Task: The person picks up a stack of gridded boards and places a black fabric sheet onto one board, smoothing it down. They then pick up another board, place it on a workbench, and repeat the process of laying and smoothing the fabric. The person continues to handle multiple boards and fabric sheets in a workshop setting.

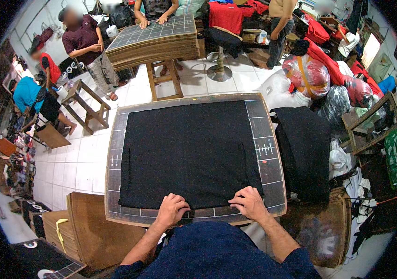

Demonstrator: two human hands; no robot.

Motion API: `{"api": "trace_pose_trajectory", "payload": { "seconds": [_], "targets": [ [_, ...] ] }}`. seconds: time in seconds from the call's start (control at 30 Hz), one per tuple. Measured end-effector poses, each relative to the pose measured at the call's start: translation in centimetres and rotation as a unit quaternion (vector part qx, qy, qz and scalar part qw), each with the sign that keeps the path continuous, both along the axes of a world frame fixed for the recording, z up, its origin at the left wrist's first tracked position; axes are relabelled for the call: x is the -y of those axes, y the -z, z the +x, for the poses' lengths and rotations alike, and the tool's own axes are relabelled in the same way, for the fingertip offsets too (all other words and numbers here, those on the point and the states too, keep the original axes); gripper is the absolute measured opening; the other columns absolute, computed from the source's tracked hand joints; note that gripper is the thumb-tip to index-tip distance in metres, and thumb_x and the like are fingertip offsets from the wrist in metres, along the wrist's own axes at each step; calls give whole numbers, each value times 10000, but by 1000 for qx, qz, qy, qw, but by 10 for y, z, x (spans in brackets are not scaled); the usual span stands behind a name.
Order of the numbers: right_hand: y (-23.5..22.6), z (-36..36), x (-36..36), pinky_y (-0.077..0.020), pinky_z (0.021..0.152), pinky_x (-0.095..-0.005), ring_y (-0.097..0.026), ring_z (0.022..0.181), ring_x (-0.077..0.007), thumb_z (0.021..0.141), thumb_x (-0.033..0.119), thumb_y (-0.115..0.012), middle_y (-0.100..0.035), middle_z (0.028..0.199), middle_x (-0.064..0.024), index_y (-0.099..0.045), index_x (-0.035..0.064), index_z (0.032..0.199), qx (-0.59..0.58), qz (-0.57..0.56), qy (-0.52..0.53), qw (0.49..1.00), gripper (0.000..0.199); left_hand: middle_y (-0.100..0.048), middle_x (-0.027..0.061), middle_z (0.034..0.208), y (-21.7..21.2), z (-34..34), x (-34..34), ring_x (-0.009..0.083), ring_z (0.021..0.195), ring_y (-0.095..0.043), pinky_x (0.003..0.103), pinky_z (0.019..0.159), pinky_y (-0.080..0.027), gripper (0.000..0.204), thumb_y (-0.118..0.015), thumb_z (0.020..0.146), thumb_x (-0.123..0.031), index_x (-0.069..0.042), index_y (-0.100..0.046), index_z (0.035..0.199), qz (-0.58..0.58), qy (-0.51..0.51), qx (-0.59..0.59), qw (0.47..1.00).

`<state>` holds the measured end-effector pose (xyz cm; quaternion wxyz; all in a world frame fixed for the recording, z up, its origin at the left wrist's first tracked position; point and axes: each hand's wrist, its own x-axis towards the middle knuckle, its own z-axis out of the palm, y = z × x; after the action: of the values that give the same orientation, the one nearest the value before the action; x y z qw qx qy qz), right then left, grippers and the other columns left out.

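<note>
A black cloth [187, 153] lies spread flat over a dark board [268, 135] marked with white grid lines. My left hand [173, 209] is at the cloth's near edge, left of the middle, with its fingers curled onto the hem. Farther right along the same edge, my right hand [249, 203] pinches the fabric between thumb and fingers. Both fingertips are partly hidden against the black material. The board shows bare along its right side and in a thin strip at the left and front.
More black cloth [303, 151] hangs just right of the board. Stacked brown boards [87, 228] stand at lower left. Ahead, a person works at another gridded stack [156, 35]; a wooden stool [87, 104] is at left. Plastic-wrapped bundles [306, 76] pile up at far right.
</note>
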<state>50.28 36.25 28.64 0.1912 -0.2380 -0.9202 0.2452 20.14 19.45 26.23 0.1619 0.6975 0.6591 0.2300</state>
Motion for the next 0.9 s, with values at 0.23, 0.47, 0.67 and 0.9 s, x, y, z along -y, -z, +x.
{"api": "trace_pose_trajectory", "payload": {
  "seconds": [0.23,0.47,0.67,0.9],
  "targets": [
    [5,3,-7,-443,858,-389,-572,948,-221,814,162,-776,-641,881,-5,-732,133,892,82,47,-15,995,94,-664,57,917,-1,-5,-3,270,920,-608,396,828,-453,65,-734,863,-166,-112,-730,899,-64,20,3,998],
    [-7,-8,-4,-463,818,-401,-609,921,-262,820,138,-704,-662,867,-51,-693,134,833,201,20,-29,979,17,-679,73,925,1,-9,-6,272,968,-636,409,834,-457,101,-714,888,-203,-105,-730,910,-103,50,14,993],
    [-2,-18,-15,-479,856,-421,-642,947,-274,826,162,-743,-694,895,-59,-716,128,869,279,-11,-57,959,61,-680,84,914,-3,-12,-11,288,957,-660,416,824,-460,131,-713,894,-227,-102,-731,929,-130,62,29,989],
    [-14,-49,-50,-568,771,-444,-735,878,-295,819,246,-754,-761,866,-91,-758,142,858,421,-143,-159,881,111,-696,120,958,-11,-17,-26,344,925,-693,464,815,-526,169,-747,857,-201,-60,-741,950,-236,74,70,966]
  ]
}}
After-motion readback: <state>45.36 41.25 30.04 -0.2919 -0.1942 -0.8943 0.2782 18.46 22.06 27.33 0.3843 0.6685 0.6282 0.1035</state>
